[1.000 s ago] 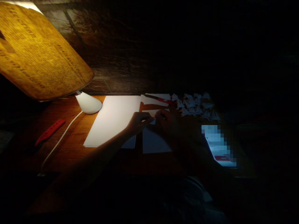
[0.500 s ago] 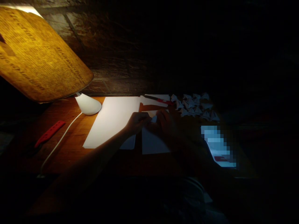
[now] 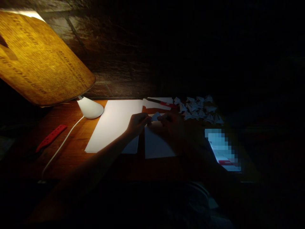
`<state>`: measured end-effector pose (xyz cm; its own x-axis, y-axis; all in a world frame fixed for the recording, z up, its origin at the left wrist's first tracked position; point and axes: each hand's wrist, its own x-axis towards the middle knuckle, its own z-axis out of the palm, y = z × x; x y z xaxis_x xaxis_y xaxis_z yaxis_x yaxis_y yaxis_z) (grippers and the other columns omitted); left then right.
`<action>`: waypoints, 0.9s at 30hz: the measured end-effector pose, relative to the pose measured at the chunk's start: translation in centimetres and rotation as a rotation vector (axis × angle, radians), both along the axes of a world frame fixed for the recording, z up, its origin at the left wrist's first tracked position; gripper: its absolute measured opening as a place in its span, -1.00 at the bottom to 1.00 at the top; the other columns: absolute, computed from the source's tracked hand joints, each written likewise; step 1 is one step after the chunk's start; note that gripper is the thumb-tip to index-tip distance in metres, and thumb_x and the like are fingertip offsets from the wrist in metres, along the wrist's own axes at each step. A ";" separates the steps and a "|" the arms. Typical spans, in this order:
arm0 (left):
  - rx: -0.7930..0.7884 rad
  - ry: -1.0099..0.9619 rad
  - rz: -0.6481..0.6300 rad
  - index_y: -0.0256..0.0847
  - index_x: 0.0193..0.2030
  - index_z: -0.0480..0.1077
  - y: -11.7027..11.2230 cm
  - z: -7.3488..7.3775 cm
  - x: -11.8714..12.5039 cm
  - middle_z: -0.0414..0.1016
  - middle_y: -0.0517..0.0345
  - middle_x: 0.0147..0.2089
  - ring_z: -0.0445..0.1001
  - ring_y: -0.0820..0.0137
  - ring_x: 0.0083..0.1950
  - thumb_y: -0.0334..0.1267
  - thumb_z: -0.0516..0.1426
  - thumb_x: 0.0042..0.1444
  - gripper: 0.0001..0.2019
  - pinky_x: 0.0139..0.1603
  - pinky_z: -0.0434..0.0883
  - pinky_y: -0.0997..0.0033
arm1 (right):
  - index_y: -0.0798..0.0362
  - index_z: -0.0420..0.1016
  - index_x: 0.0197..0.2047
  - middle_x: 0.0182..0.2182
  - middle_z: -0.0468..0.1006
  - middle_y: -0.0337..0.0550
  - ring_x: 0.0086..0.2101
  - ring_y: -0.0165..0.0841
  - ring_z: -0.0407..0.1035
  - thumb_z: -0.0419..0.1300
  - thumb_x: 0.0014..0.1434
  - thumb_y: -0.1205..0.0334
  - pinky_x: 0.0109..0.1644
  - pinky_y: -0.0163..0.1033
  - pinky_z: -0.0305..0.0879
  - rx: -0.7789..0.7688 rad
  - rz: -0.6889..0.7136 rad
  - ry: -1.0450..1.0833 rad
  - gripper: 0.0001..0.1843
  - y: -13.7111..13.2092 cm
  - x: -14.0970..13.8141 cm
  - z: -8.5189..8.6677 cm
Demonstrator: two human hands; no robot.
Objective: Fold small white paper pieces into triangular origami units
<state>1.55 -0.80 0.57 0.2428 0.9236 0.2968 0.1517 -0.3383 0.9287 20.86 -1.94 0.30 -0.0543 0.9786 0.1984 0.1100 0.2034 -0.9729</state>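
Note:
My left hand [image 3: 137, 123] and my right hand [image 3: 172, 124] meet over the desk and both pinch a small folded piece of white paper [image 3: 155, 116] between their fingertips. The hands hover just above a narrow white sheet [image 3: 157, 144]. A larger white sheet [image 3: 114, 124] lies to the left under my left forearm. A pile of several small folded paper pieces [image 3: 200, 109] sits behind my right hand. The room is dark and my right hand is in shadow.
A lit desk lamp with a yellow printed shade [image 3: 40, 60] and white base [image 3: 90, 107] stands at the left, its cord [image 3: 59, 144] trailing forward. A red strip [image 3: 50, 137] lies left. A red-handled tool [image 3: 164, 102] rests on paper behind. A glowing screen [image 3: 222, 148] lies right.
The small folded paper has been lifted slightly off the sheet between both hands. The fingers have shifted their pinch; the arms stay in place.

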 end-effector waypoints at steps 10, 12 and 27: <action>-0.038 0.045 -0.080 -0.23 -0.46 0.43 0.0 -0.4 -0.1 0.33 0.24 -0.51 0.28 0.47 -0.45 0.13 0.35 0.06 -0.56 -0.47 0.19 0.48 | 0.00 0.47 -0.45 -0.49 0.53 -0.22 -0.42 -0.35 0.37 0.33 0.15 -0.02 -0.32 -0.24 0.28 0.025 0.041 -0.050 -0.70 -0.2 -0.4 -0.4; 0.012 0.068 -0.063 -0.22 -0.50 0.39 0.0 -0.4 -0.1 0.29 0.25 -0.51 0.24 0.48 -0.44 0.05 0.34 0.09 -0.60 -0.48 0.15 0.49 | 0.01 0.48 -0.43 -0.49 0.52 -0.24 -0.43 -0.37 0.35 0.33 0.16 -0.02 -0.34 -0.25 0.26 0.046 0.057 -0.076 -0.70 -0.3 -0.4 -0.6; 0.125 -0.035 -0.121 -0.21 -0.21 0.59 0.8 -0.5 -0.6 0.62 0.00 -0.16 0.58 0.31 -0.12 -0.13 0.40 0.06 -0.76 -0.06 0.50 0.31 | -0.01 0.58 -0.45 -0.45 0.58 -0.18 -0.43 -0.35 0.35 0.38 0.19 0.07 -0.34 -0.23 0.18 0.352 -0.012 -0.388 -0.75 -0.5 0.7 0.5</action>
